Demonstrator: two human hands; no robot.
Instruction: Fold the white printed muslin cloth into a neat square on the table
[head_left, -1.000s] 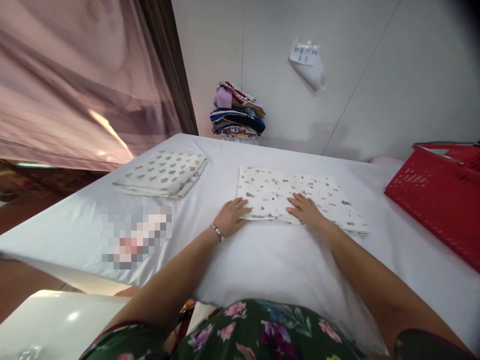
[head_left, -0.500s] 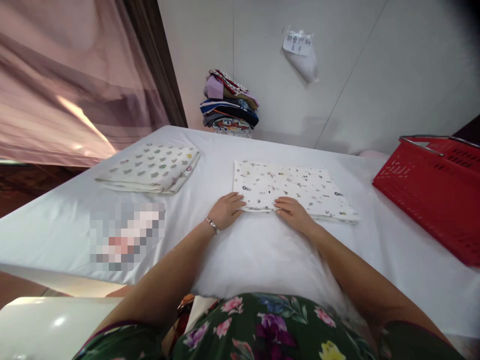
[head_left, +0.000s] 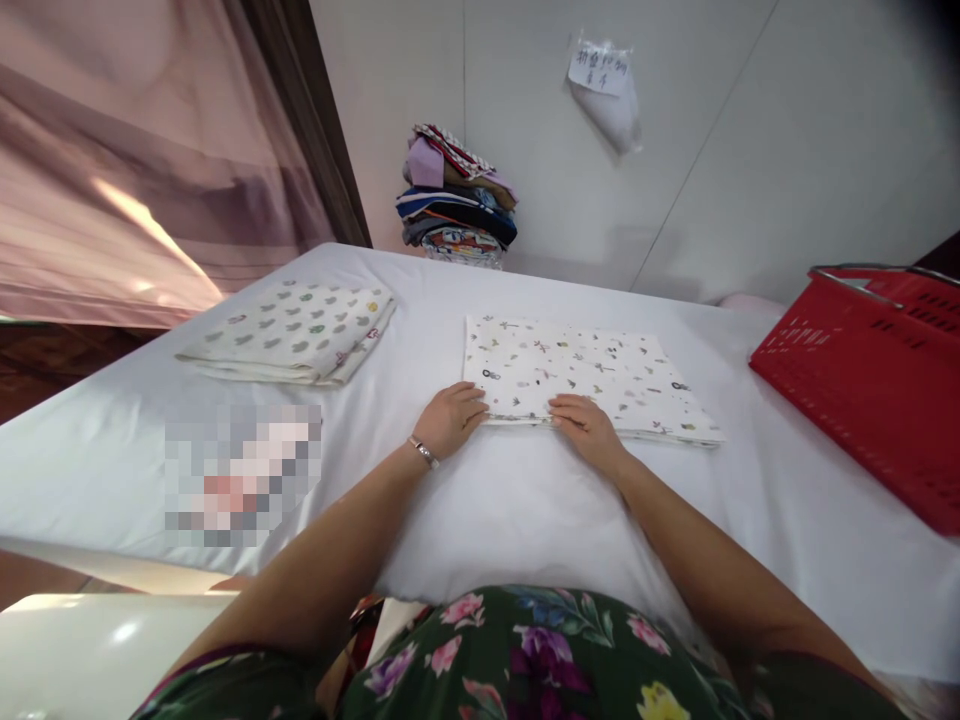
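A folded white cloth with small printed figures [head_left: 577, 370] lies flat on the white-covered table [head_left: 442, 520]. At its near left corner, my left hand [head_left: 452, 420] rests with the fingertips on the cloth's edge. My right hand [head_left: 589, 428] touches the same near edge a little farther right, its thumb at the fold and its fingers on top. Both hands have their fingers close together on the edge. Another folded white cloth with leaf-like prints [head_left: 300, 330] lies on the left of the table.
A red basket [head_left: 870, 390] stands at the right. Behind the table's far edge is a stack of folded clothes [head_left: 457, 200]. A blurred-out item [head_left: 244, 475] lies at the left front. A pink curtain [head_left: 135, 150] hangs at the left, and a paper note [head_left: 600, 68] is on the wall.
The view has shifted slightly. Both hands remain at the near edge of the cloth, with no clear movement of the cloth.
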